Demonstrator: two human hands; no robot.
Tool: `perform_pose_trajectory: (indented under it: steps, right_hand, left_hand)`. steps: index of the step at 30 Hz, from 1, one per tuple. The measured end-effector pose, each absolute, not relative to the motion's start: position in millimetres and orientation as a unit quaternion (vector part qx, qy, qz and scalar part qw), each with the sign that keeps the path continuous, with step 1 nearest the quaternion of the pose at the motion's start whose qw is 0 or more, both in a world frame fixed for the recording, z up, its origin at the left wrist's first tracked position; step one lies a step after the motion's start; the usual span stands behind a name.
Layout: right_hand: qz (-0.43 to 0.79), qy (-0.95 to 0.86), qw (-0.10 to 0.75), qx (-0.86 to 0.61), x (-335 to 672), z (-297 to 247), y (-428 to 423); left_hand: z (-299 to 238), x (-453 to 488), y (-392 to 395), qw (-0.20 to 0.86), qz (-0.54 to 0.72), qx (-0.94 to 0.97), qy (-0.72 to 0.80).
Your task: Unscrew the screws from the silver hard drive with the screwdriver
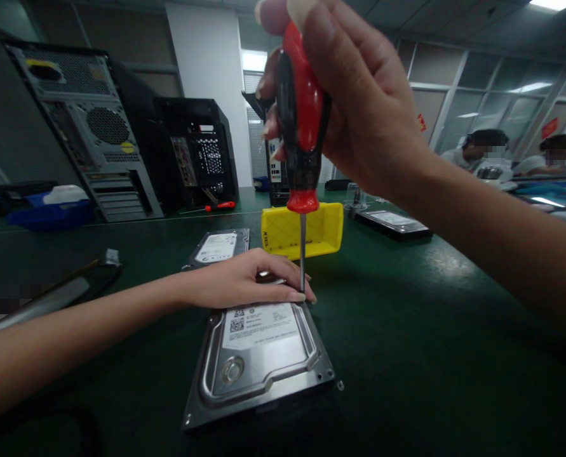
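Observation:
A silver hard drive (258, 362) with a white label lies flat on the dark green table in front of me. My left hand (244, 279) rests across its far edge, fingers closed loosely and pressed down on the casing. My right hand (354, 95) is raised close to the camera, wrapped round the red and black handle of a screwdriver (302, 127). The thin shaft stands upright, and its tip meets the drive's far right corner beside my left fingertips.
A yellow plastic tray (328, 231) sits just behind the drive. Two more hard drives (218, 247) (394, 222) lie further back. Open computer towers (92, 127) stand at the back left, with a second screwdriver (220, 205). People sit at the far right (483, 149).

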State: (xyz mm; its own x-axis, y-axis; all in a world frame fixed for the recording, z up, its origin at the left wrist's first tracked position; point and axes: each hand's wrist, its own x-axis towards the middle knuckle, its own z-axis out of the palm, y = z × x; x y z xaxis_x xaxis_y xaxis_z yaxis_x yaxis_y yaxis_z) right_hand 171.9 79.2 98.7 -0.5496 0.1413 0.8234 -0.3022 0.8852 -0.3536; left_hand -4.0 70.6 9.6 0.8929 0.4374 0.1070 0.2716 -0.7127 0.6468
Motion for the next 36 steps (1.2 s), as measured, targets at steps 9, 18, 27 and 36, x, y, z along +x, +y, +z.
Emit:
perform_pose_trajectory:
  steps: [9, 18, 27, 36]
  right_hand:
    - [0.231, -0.851, 0.469, 0.051, 171.2, 98.8, 81.2]
    - [0.23, -0.853, 0.468, 0.03, 171.3, 99.0, 79.8]
    - [0.227, -0.852, 0.471, 0.033, 170.4, 99.1, 79.2]
    - [0.221, -0.852, 0.473, 0.032, 170.4, 98.6, 81.6]
  left_hand:
    - [7.3, -2.7, 72.1, 0.325, 0.136, 0.917, 0.188]
    - [6.3, -4.6, 73.3, 0.323, 0.136, 0.917, 0.19]
    - [7.3, -4.9, 72.0, 0.306, 0.136, 0.919, 0.207]
    - [5.5, -3.5, 70.3, 0.298, 0.147, 0.92, 0.21]
